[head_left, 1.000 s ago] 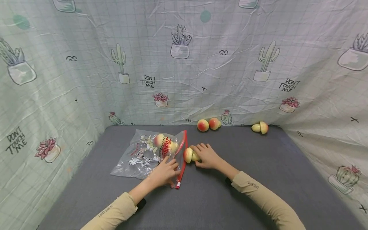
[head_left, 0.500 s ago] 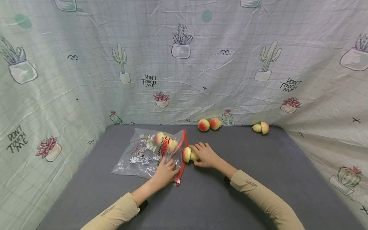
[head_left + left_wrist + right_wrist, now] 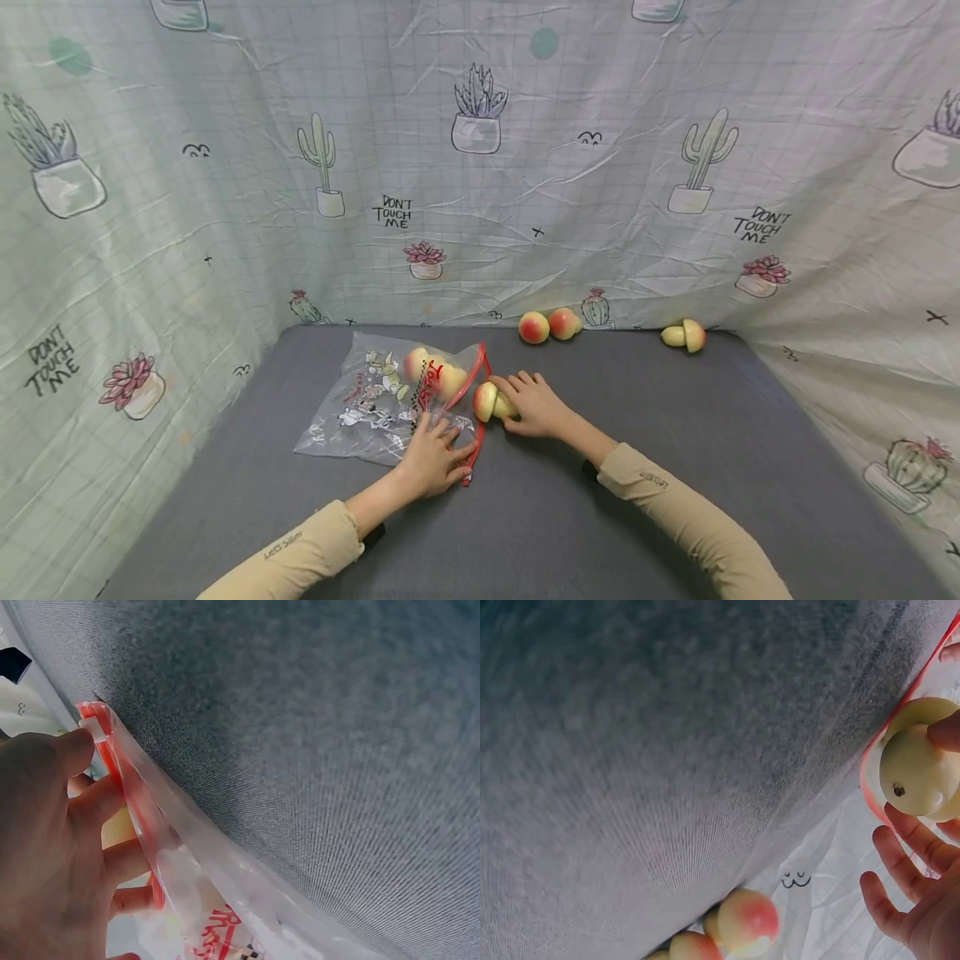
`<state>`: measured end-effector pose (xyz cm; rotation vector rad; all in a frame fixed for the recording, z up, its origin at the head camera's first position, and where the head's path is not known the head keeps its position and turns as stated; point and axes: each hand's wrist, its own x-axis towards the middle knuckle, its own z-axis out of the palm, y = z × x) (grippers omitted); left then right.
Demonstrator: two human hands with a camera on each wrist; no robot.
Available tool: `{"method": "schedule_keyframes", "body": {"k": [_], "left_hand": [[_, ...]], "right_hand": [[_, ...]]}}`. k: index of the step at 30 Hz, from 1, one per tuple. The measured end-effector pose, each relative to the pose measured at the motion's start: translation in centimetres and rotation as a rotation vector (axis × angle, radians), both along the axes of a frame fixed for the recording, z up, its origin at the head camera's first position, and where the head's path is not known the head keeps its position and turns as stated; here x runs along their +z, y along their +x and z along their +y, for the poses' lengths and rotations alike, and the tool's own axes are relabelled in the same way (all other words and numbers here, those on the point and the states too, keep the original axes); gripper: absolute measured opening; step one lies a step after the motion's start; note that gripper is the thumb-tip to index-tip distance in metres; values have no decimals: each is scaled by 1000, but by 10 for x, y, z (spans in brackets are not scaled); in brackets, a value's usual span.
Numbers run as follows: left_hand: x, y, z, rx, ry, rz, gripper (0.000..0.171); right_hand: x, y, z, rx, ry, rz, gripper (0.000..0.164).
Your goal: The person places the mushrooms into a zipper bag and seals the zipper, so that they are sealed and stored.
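A clear zip bag (image 3: 360, 412) with a red zip edge and printed cartoon figures lies on the grey surface, at least one toy mushroom (image 3: 416, 364) showing through its plastic. At the bag's mouth, my left hand (image 3: 433, 460) holds the red edge (image 3: 112, 754), thumb at the white slider (image 3: 94, 729). My right hand (image 3: 536, 406) pinches another toy mushroom (image 3: 486, 402) by its pale stem (image 3: 915, 776), thumb on one side and index finger on the other. That mushroom's red and yellow cap faces left, at the opening. The bag partly hides the left fingertips in the head view.
Two toy mushrooms (image 3: 534, 327) sit side by side at the back edge of the grey table (image 3: 615, 400). Another toy mushroom (image 3: 684, 335) lies at the back right. A cactus-print cloth (image 3: 480, 208) hangs behind and at both sides.
My right hand has shifted slightly left with the mushroom, bringing its cap to the bag's mouth. My left hand has shifted its fingers along the red edge, and the mouth has moved slightly.
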<state>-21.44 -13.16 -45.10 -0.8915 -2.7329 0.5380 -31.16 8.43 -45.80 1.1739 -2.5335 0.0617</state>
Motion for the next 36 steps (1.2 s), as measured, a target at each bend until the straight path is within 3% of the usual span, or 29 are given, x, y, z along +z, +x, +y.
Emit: {"method": "schedule_keyframes", "body": {"k": [12,17,21,27,36], "left_hand": [[-2,-2,-1,-65,-15,97,40],[-6,-6,-6,-146,-11,177,43],[-9,-11,-11,-233,-20,219,55],[-11,-17,-16,-310,-64,202,65],[-9,-22,-17,-344,-98,154,64]], "right_hand": [[-3,1,-8,-11,-7,-5,61],[-3,-1,-11,-23,-1,-2,61],[-5,-4,-14,-56,-10,-40,61],[-8,-8,-17,-121,-33,-108,61],[-7,-16,-19,-210,-54,-121,60]]}}
